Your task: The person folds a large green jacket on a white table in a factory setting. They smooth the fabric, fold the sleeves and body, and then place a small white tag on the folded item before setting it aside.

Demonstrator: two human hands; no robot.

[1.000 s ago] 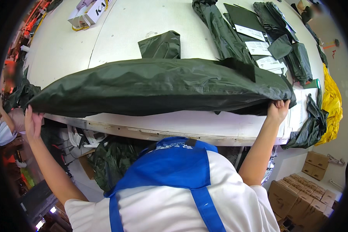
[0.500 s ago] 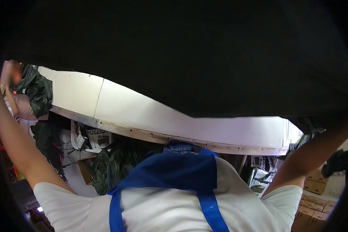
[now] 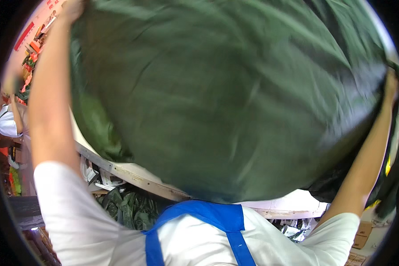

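Note:
A large dark green sheet of fabric (image 3: pixel 226 102), smooth with some folds, spreads between my raised arms and fills most of the view. Its lower edge hangs in front of my chest. At the upper left, my left hand (image 3: pixel 73 9) is closed at the fabric's edge, blurred and partly cut off by the frame. My right hand (image 3: pixel 391 84) grips the fabric's right edge, where a bunched part wraps near the fingers. Whether the fabric is a garment or a cover I cannot tell.
Behind the fabric runs a white table (image 3: pixel 137 175) with a metal-trimmed edge. Under it lie crumpled dark green bundles (image 3: pixel 131 206). Another person (image 3: pixel 11 119) is at the far left. Cardboard boxes (image 3: pixel 362 234) stand at the lower right. Dark cloth with yellow patches hangs at the right.
The dark cloth that covered the upper view now shows as green fabric spread lower, hiding most of the table. Both my arms reach higher, and both hands have come into view.

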